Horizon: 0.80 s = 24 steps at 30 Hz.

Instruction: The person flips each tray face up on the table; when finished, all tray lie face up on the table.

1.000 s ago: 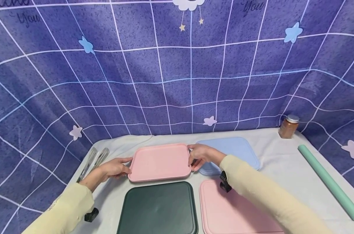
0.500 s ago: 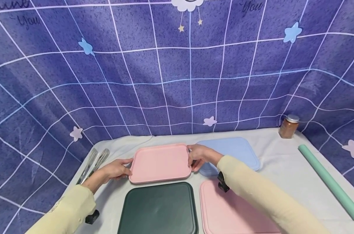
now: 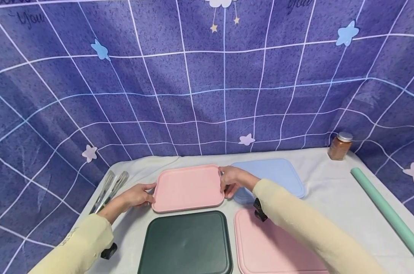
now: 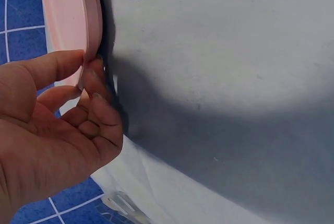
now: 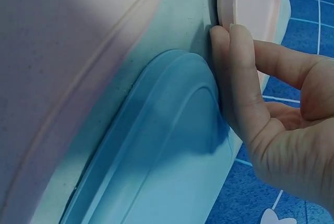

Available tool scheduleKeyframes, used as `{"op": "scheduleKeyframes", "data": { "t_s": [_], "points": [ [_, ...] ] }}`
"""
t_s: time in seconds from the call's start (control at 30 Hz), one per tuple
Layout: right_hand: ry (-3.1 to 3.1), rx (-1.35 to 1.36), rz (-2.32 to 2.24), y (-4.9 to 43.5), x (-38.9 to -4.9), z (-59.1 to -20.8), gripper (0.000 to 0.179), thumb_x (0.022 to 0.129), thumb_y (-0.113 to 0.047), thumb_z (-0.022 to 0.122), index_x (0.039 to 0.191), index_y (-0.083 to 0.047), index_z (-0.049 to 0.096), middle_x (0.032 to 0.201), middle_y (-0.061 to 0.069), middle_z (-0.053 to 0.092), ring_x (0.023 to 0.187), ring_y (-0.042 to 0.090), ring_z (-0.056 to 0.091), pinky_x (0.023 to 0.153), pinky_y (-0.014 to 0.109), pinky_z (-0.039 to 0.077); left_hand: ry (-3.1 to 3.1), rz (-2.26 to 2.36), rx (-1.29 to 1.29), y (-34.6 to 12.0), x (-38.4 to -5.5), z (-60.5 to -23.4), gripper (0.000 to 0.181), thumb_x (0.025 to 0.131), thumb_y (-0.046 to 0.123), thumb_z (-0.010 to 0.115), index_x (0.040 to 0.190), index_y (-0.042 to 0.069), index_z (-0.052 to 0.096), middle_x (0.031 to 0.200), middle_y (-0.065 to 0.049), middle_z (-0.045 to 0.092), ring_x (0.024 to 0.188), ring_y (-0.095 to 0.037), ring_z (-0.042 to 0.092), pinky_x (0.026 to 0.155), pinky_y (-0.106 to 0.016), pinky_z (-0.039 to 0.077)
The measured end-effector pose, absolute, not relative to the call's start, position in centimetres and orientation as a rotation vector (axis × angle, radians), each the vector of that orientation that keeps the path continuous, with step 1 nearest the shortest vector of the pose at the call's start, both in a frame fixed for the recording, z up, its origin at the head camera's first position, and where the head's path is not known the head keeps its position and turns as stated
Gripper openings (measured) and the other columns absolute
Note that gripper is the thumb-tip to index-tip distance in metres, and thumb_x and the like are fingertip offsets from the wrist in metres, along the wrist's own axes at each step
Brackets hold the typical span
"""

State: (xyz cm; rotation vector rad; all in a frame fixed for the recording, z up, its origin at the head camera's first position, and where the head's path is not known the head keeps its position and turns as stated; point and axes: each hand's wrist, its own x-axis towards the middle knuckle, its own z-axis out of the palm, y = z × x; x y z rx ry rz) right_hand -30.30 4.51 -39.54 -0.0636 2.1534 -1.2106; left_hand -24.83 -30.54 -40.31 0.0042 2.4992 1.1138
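Observation:
A small pink tray (image 3: pixel 188 188) with a raised rim lies at the back of the white-covered table, left of centre. My left hand (image 3: pixel 135 196) pinches its left edge, thumb on the rim and fingers curled underneath, as the left wrist view shows. At the opposite short side, my right hand (image 3: pixel 232 180) grips the rim between thumb and fingers. Just in front of this tray sits a dark green tray-like board (image 3: pixel 186 243). A light blue one (image 3: pixel 275 177) lies right of the tray, partly behind my right hand and sleeve.
A larger pink board (image 3: pixel 261 243) lies front right under my right forearm. Metal tongs (image 3: pixel 116 186) lie at the left edge. A lidded jar of brown powder (image 3: pixel 339 146) stands back right, near a green roll (image 3: pixel 386 211). A patterned blue curtain (image 3: pixel 207 83) hangs behind.
The head view has tipped slightly downward. Both hands keep their hold on the small pink tray, which stays almost in the same place.

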Motion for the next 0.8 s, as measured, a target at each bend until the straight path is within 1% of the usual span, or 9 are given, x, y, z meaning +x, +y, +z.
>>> {"op": "scheduleKeyframes", "data": {
  "t_s": [0.17, 0.4, 0.67, 0.8],
  "points": [
    [2.157, -0.061, -1.205, 4.47, -30.32, -39.53, 0.100, 0.082, 0.012, 0.065, 0.163, -0.017, 0.012, 0.076, 0.021, 0.068, 0.054, 0.022, 0.064, 0.058, 0.034, 0.060, 2.511, 1.087, 0.004, -30.51, -24.86, -40.18, 0.083, 0.080, 0.004, 0.068, 0.153, -0.007, 0.031, 0.058, 0.002, 0.048, 0.056, -0.011, 0.046, 0.049, -0.021, 0.032],
    [2.156, -0.064, -1.221, 4.40, -30.11, -39.40, 0.099, 0.083, 0.013, 0.062, 0.163, -0.016, 0.012, 0.081, 0.022, 0.069, 0.055, 0.022, 0.064, 0.059, 0.034, 0.060, 2.525, 1.056, 0.009, -30.35, -24.99, -39.96, 0.084, 0.079, 0.004, 0.068, 0.153, -0.007, 0.031, 0.058, 0.004, 0.048, 0.058, -0.010, 0.048, 0.051, -0.022, 0.034],
    [2.183, -0.072, -1.236, 4.40, -29.54, -39.38, 0.099, 0.081, 0.013, 0.059, 0.163, -0.014, 0.010, 0.086, 0.026, 0.070, 0.054, 0.024, 0.063, 0.057, 0.035, 0.059, 2.541, 1.058, 0.050, -29.97, -24.89, -39.89, 0.083, 0.078, 0.000, 0.067, 0.151, -0.011, 0.030, 0.058, 0.004, 0.046, 0.057, -0.010, 0.046, 0.051, -0.023, 0.033],
    [2.191, -0.070, -1.232, 4.18, -29.40, -39.58, 0.099, 0.081, 0.014, 0.059, 0.163, -0.015, 0.010, 0.085, 0.028, 0.071, 0.053, 0.024, 0.063, 0.057, 0.035, 0.060, 2.543, 1.051, 0.029, -30.10, -24.79, -39.93, 0.083, 0.078, 0.000, 0.067, 0.151, -0.010, 0.030, 0.057, 0.005, 0.045, 0.056, -0.010, 0.045, 0.052, -0.023, 0.034]
  ]
}}
